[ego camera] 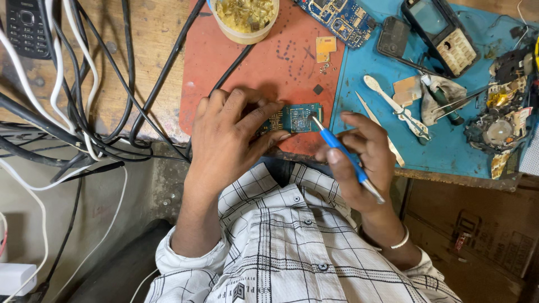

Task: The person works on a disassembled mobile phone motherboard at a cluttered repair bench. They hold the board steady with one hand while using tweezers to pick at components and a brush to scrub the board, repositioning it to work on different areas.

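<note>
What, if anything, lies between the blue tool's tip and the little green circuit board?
Nothing visible does. The right hand holds the blue-handled tool with its tip right at the small circuit board, which the left hand pins to the red mat. The left fingers sit on the board's left side, away from the tip.

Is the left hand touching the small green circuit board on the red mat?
Touching. The head view shows the left hand with its fingers pressed on the circuit board, no gap visible.
</note>
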